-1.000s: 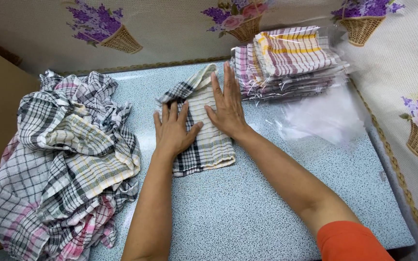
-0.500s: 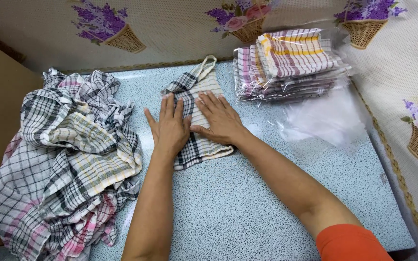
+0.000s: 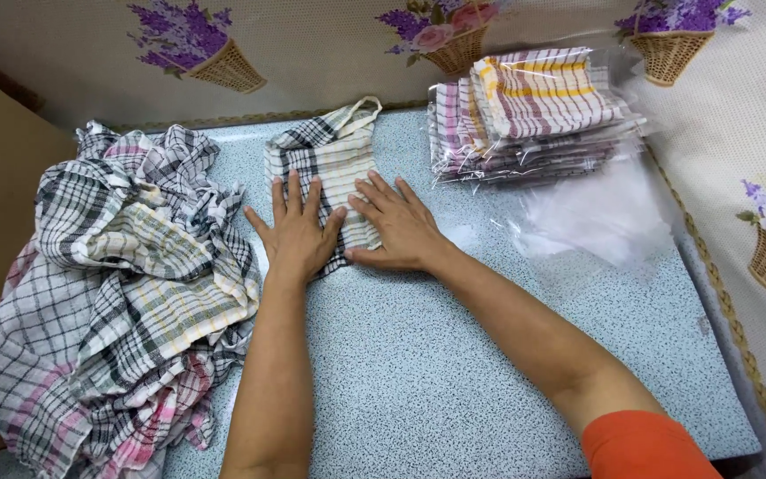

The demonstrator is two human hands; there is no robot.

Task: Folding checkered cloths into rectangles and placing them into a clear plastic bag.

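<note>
Both hands slid toward me along the folded cloth [image 3: 325, 168] since the earlier frame; they now press its near end instead of the middle.

Nearest: my right forearm with orange sleeve [image 3: 644, 443] crosses the speckled blue counter [image 3: 418, 372] from lower right; left forearm comes straight up from the bottom edge.

Left hand [image 3: 294, 232]: flat, fingers spread, palm down on the cloth's near left corner. No grip closed, nothing held, just pressing. Right hand [image 3: 401, 226]: also flat and open, fingers pointing left, on the cloth's near right edge, just beside the left hand.

Cloth itself: checked and striped, black on cream, folded into a narrow strip running away from me, a loop showing at its far end.

Left of it: loose pile of checked cloths [image 3: 117, 284], rumpled, reaching the counter's left edge.

Right, further back: clear plastic bags [image 3: 596, 213] lying flat, then a stack of bagged striped cloths [image 3: 529, 115] against the flower-basket wall covering [image 3: 312, 44].
</note>
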